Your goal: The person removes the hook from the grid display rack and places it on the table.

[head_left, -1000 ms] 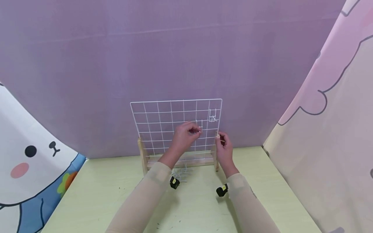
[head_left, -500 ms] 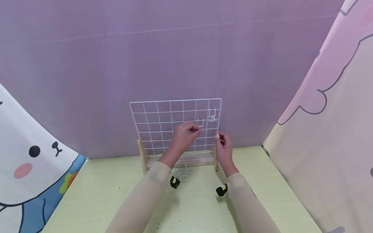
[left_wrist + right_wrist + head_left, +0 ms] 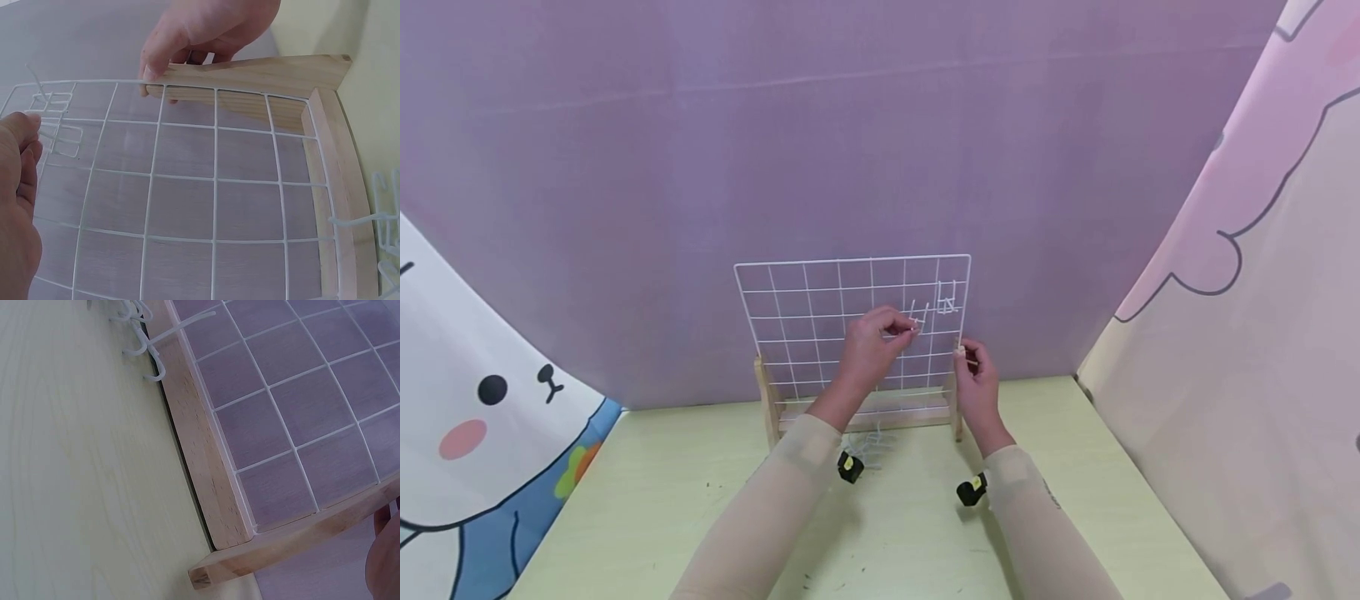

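A white wire grid panel [image 3: 850, 260] stands upright in a wooden stand [image 3: 766, 392]. My left hand [image 3: 872, 346] pinches a white wire hook [image 3: 924, 318] at the panel's right half, its two prongs pointing up and leaning right. Whether that hook touches the grid wires I cannot tell. A second white hook [image 3: 947, 298] hangs near the panel's upper right corner. My right hand [image 3: 977, 387] grips the upper end of the stand's right side post [image 3: 250, 78]; in the right wrist view only a bit of this hand shows at the edge.
Several loose white hooks [image 3: 872, 450] lie in a heap on the pale table [image 3: 700, 533], just in front of the stand's base. A purple backdrop [image 3: 625, 208] rises behind the panel, with printed cloth at both sides. Small black cameras sit at both wrists.
The hook in my left hand has tipped to the right and shifted slightly up and right, as the left fingers turned a little. My right hand keeps its place on the post.
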The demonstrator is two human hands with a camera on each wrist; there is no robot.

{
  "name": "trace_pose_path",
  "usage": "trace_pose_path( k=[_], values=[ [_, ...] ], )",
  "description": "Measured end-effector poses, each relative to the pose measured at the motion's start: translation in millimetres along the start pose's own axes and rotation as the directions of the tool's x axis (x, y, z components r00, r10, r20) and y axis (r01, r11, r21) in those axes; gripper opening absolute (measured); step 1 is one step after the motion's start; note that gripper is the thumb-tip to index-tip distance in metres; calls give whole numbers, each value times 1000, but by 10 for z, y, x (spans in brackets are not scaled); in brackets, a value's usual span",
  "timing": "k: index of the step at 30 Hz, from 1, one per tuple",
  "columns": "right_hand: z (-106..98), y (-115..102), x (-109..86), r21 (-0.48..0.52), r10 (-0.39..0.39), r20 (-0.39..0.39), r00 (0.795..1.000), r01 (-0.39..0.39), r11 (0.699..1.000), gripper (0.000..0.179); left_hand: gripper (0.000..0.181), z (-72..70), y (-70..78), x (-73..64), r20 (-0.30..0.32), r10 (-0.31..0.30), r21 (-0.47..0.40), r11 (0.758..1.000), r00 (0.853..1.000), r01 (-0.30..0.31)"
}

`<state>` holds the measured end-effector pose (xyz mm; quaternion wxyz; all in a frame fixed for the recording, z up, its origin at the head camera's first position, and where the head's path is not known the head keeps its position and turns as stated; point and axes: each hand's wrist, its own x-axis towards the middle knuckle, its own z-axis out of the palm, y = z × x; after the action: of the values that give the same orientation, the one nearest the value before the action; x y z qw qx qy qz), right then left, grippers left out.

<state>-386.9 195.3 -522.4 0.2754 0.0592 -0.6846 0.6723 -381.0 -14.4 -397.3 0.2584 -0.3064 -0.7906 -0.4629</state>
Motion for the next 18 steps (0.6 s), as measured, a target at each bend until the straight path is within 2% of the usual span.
trace_pose_path(
  k=[6,14,18],
  values=[
    [11,-42,-2,5,4,-2,1000,-4,1000,27,6,-11,20,0,-10,24,2,1000,1000,-24],
    [9,-365,-101,0,-16,15,1000,16,1000,22,7,-37,36,-22,-31,60,-11,998,998,-61],
    [14,-363,-107,2,-17,10,1000,17,1000,23,7,-52,28,-47,-38,54,-27,998,998,-55]
  ],
)
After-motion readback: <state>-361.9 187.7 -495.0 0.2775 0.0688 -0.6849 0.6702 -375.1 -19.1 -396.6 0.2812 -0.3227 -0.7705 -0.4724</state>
